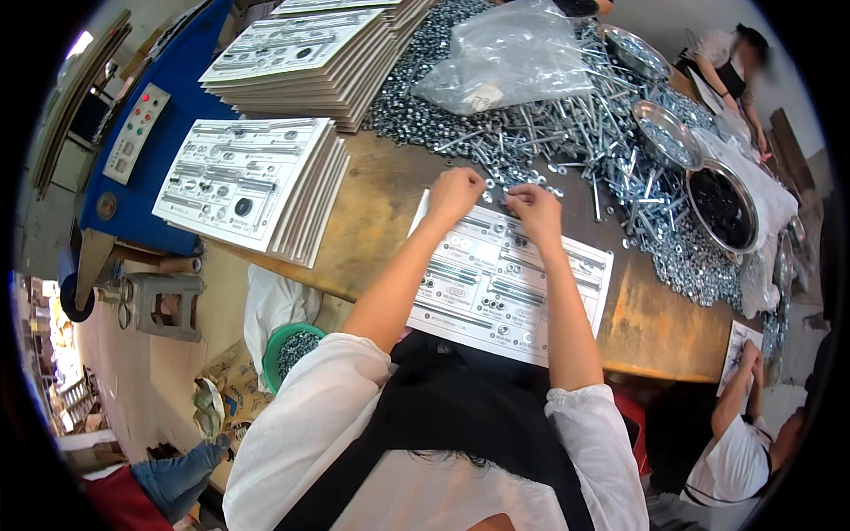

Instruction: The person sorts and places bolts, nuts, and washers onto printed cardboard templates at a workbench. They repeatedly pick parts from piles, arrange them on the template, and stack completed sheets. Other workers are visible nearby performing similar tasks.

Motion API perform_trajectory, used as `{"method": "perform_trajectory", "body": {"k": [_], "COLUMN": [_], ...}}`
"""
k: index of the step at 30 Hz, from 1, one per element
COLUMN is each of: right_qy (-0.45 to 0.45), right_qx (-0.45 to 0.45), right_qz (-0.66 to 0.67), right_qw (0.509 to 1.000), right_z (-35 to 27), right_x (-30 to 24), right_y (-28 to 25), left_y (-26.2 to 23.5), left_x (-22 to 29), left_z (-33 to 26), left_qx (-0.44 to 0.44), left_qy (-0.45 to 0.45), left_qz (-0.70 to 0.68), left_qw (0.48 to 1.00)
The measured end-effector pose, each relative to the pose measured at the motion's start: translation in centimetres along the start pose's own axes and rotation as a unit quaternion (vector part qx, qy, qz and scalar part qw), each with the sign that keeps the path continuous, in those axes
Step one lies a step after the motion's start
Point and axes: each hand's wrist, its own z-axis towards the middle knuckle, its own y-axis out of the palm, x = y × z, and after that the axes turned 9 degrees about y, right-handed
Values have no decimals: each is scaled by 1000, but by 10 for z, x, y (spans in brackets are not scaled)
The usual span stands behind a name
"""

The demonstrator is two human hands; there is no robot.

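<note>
A white printed card (460,305) with pictures of fasteners lies on the wooden table in front of me. My left hand (456,196) is over the card's far left corner, its fingers curled together beside a few loose hex nuts (488,196). My right hand (537,212) hovers at the card's far edge, thumb and fingers pinched. Whatever either hand holds is too small or hidden to make out. Just beyond both hands spreads a large heap of bolts (540,128) and nuts, some loose pieces reaching the card.
Stacks of similar cards (243,177) stand at the left. A clear plastic bag (509,57) lies on the heap. Metal bowls, one with black parts (722,205), sit at the right. Co-workers are at the right; a green tub (288,354) of fasteners stands below the table's left edge.
</note>
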Motion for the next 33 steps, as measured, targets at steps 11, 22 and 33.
{"method": "perform_trajectory", "body": {"k": [11,22,33], "right_qy": [-59,-37,177], "right_qx": [0,12,-363], "right_qz": [-170,-114,139], "right_qw": [984,993,904], "right_z": [2,3,-139], "right_x": [-12,3,-71], "right_y": [22,15,-81], "left_y": [-11,-1,-105], "left_x": [-1,7,120], "left_z": [-13,6,-89], "left_qx": [5,-148,-306], "left_qy": [27,87,310], "left_qz": [23,134,-131], "left_qw": [999,976,891]}}
